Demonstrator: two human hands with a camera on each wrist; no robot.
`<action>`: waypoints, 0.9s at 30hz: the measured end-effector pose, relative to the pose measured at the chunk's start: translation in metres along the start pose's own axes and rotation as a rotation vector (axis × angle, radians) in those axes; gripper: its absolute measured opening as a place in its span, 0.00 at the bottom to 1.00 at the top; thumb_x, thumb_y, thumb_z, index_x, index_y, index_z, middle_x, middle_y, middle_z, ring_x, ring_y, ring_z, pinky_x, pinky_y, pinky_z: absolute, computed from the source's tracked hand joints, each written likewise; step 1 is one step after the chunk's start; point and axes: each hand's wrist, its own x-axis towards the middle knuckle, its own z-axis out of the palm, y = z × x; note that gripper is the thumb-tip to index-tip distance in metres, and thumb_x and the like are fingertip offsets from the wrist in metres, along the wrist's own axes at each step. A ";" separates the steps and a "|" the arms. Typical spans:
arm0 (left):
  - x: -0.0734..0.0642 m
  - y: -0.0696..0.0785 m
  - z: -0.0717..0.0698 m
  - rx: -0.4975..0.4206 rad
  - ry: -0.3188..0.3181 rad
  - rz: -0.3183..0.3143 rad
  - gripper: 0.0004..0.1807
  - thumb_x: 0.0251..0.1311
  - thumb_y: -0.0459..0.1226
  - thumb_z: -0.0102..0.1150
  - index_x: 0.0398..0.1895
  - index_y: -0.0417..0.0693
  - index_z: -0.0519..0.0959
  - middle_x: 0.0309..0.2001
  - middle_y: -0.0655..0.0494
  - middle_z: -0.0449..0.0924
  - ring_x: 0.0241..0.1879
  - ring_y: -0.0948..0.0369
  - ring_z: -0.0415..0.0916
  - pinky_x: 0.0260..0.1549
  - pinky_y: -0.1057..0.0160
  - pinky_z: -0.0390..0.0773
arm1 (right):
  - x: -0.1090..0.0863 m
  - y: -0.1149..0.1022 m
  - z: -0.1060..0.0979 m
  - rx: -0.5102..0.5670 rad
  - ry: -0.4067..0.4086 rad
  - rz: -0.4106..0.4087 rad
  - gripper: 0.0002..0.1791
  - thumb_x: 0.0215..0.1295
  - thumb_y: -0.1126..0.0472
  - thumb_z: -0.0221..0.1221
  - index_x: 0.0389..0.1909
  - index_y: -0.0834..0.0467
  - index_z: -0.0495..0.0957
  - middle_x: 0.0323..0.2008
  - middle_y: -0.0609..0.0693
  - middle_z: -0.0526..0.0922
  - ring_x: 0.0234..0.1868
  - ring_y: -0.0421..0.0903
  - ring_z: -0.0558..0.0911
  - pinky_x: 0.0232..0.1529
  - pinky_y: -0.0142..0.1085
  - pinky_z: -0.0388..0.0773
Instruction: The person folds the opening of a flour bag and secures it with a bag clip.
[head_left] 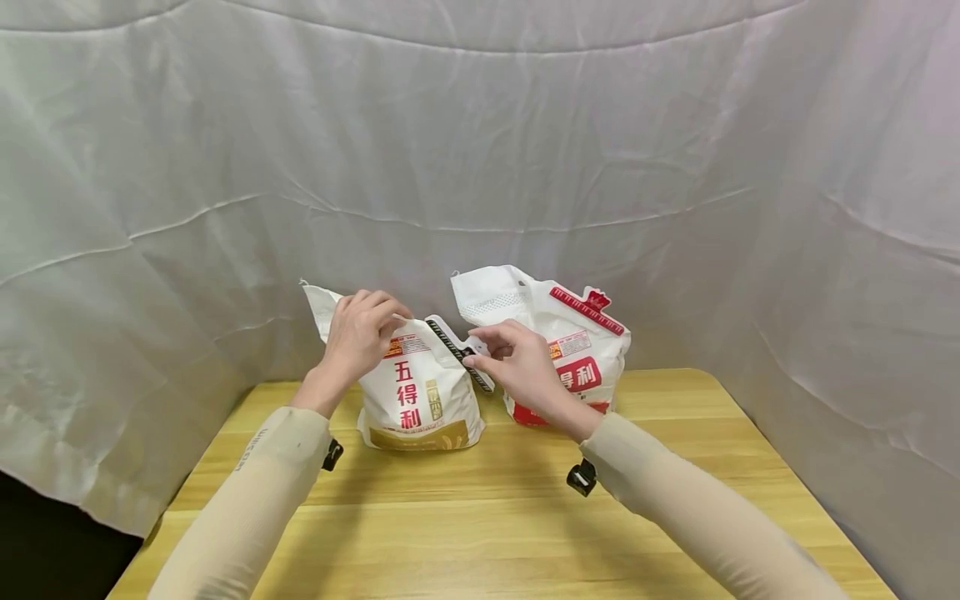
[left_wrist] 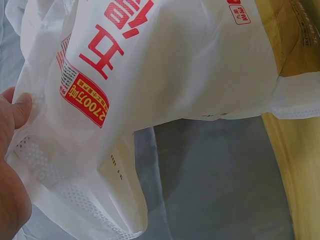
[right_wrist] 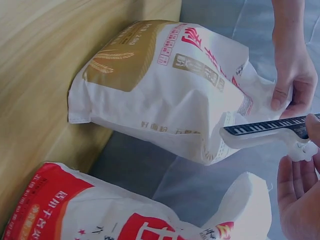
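Observation:
A white woven bag with red characters and a gold band [head_left: 420, 392] stands upright at the table's left rear. My left hand [head_left: 362, 333] pinches its folded top between thumb and fingers; the left wrist view shows the thumb [left_wrist: 21, 111] pressed on the white fabric. With my right hand [head_left: 525, 367] I pinch the handle of a black and white bag clip [right_wrist: 270, 127]. The clip slants down along the bag's top right corner. From these views I cannot tell whether its bars clamp the fabric.
Just right stands a second white bag with red print [head_left: 581, 375], its top folded over and a red bag clip [head_left: 588, 310] along its upper right edge. Both bags stand on a wooden table [head_left: 480, 533]. Grey cloth [head_left: 480, 150] hangs behind and at the sides.

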 end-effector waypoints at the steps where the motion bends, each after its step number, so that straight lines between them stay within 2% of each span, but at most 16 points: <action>1: 0.000 0.000 0.000 0.001 -0.002 0.000 0.13 0.56 0.24 0.69 0.38 0.50 0.88 0.41 0.54 0.87 0.43 0.50 0.78 0.52 0.44 0.72 | 0.002 -0.001 0.001 -0.002 -0.003 0.001 0.20 0.57 0.62 0.77 0.50 0.60 0.87 0.37 0.51 0.83 0.36 0.43 0.84 0.40 0.32 0.84; 19: 0.002 0.005 0.003 -0.002 -0.012 -0.012 0.10 0.58 0.27 0.71 0.39 0.51 0.87 0.42 0.54 0.87 0.44 0.50 0.78 0.53 0.45 0.72 | 0.033 -0.001 0.005 -0.117 -0.023 -0.007 0.20 0.57 0.64 0.76 0.51 0.61 0.87 0.37 0.54 0.84 0.37 0.46 0.84 0.42 0.36 0.84; 27: 0.001 0.005 0.002 -0.032 -0.001 -0.019 0.09 0.60 0.28 0.71 0.40 0.49 0.87 0.42 0.53 0.87 0.43 0.50 0.78 0.48 0.47 0.71 | 0.044 -0.003 0.007 -0.144 -0.034 0.021 0.19 0.57 0.62 0.77 0.50 0.60 0.88 0.39 0.54 0.86 0.38 0.47 0.85 0.43 0.37 0.83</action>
